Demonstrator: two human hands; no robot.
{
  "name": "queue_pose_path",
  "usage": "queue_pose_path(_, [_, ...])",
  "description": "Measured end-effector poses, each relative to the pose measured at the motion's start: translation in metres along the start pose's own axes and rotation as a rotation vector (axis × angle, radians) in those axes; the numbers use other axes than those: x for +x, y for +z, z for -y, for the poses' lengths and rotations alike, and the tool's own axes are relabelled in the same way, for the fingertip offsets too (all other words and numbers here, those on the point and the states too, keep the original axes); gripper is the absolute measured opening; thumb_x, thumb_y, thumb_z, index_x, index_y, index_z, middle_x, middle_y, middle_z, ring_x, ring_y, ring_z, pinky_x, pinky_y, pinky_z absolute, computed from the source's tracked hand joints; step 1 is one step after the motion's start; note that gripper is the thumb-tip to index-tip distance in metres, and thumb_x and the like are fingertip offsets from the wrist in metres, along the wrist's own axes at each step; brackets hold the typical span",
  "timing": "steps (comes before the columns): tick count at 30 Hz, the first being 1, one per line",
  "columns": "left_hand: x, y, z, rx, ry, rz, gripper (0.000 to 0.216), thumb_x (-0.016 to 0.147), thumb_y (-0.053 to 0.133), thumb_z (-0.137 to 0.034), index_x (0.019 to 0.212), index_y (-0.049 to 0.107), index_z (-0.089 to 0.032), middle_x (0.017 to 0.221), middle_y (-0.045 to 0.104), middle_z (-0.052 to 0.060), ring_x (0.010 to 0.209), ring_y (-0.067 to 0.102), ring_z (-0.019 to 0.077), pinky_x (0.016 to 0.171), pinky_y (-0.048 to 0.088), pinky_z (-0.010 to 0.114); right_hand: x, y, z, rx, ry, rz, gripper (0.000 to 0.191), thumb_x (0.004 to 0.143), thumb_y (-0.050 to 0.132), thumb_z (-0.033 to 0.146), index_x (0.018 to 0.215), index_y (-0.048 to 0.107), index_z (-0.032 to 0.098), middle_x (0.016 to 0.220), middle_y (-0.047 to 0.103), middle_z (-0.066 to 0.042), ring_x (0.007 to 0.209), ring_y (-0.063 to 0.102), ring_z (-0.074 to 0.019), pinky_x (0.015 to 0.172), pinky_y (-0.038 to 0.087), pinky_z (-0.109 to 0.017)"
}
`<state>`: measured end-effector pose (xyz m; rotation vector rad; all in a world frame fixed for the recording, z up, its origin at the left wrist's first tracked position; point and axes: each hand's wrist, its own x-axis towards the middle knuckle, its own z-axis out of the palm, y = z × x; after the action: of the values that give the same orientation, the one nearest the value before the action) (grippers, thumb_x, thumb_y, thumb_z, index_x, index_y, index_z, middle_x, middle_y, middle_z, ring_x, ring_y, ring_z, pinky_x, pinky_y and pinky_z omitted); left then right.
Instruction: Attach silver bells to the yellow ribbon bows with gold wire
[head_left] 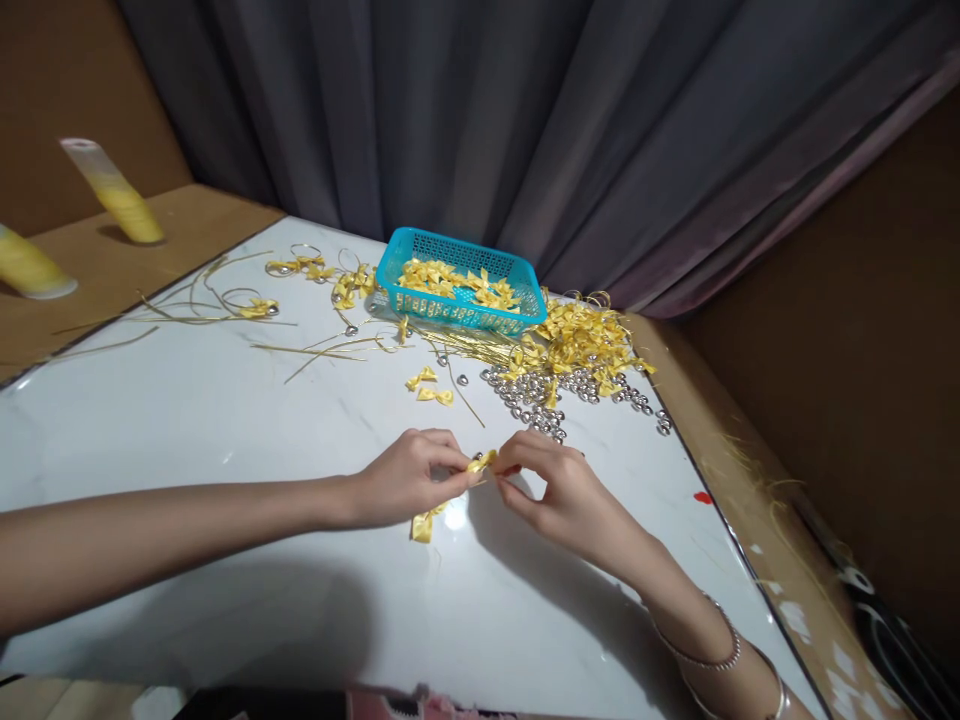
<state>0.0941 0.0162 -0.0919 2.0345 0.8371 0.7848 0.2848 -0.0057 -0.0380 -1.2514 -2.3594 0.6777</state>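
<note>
My left hand (412, 475) is closed in a pinch on one end of a small yellow ribbon bow (482, 462) above the white tabletop. At the bow's other end, the thumb and fingers of my right hand (559, 490) are pinched together. A tiny silver piece shows beside the bow, partly hidden by the fingers. Under my left hand lies a wider yellow ribbon piece (424, 525). Just beyond the hands are two loose bows, one of them a flat yellow bow (435, 396). Many small shiny silver beads (532, 395) are scattered farther right.
A blue plastic basket (469, 318) holding yellow bows stands at the back. Beside it is a heap of yellow bows (589, 340). Gold wire ties (322, 352) lie to the left. A spool of yellow ribbon (124, 200) stands far left; black-handled scissors (885, 630) are far right.
</note>
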Motion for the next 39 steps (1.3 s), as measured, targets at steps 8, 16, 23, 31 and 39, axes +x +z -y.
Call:
queue_pose_path(8, [0.0,0.001,0.002,0.006,0.012,0.003,0.02,0.081,0.057,-0.018,0.066,0.069,-0.014,0.067,0.061,0.003,0.066,0.057,0.0119,0.064,0.042,0.023,-0.004,0.004,0.002,-0.295,-0.164,-0.06,0.015,0.083,0.047,0.009,0.082,0.061,0.014,0.078,0.06,-0.007,0.072,0.05,-0.0178,0.066,0.036,-0.032])
queue_pose_path(16, [0.001,0.001,0.002,0.029,0.051,0.039,0.02,0.081,0.054,-0.017,0.068,0.07,-0.013,0.066,0.061,0.004,0.064,0.057,0.0119,0.061,0.042,0.023,-0.004,0.006,0.007,-0.403,-0.181,-0.087,0.02,0.086,0.043,0.011,0.078,0.061,0.015,0.075,0.059,-0.006,0.07,0.047,-0.0176,0.064,0.032,-0.031])
queue_pose_path(23, [0.001,0.001,0.001,0.051,0.074,0.056,0.021,0.081,0.054,-0.018,0.067,0.069,-0.014,0.065,0.06,0.003,0.061,0.056,0.011,0.059,0.042,0.022,-0.004,0.009,0.006,-0.421,-0.185,-0.087,0.019,0.086,0.044,0.01,0.077,0.061,0.014,0.075,0.059,-0.006,0.071,0.048,-0.0178,0.065,0.032,-0.031])
queue_pose_path(31, [0.002,0.001,0.001,0.063,0.072,0.069,0.021,0.081,0.054,-0.019,0.067,0.069,-0.015,0.063,0.058,0.002,0.059,0.053,0.0105,0.057,0.04,0.022,-0.004,0.01,0.009,-0.41,-0.124,-0.085,0.02,0.084,0.044,0.01,0.076,0.061,0.016,0.073,0.059,-0.006,0.07,0.049,-0.0186,0.064,0.033,-0.032])
queue_pose_path(39, [0.002,0.001,0.001,0.05,0.096,0.075,0.019,0.08,0.055,-0.017,0.068,0.07,-0.013,0.064,0.059,0.003,0.059,0.054,0.0103,0.056,0.038,0.021,-0.006,0.011,0.009,-0.4,-0.051,-0.088,0.014,0.081,0.049,0.01,0.077,0.061,0.015,0.072,0.06,-0.006,0.071,0.052,-0.0193,0.065,0.033,-0.031])
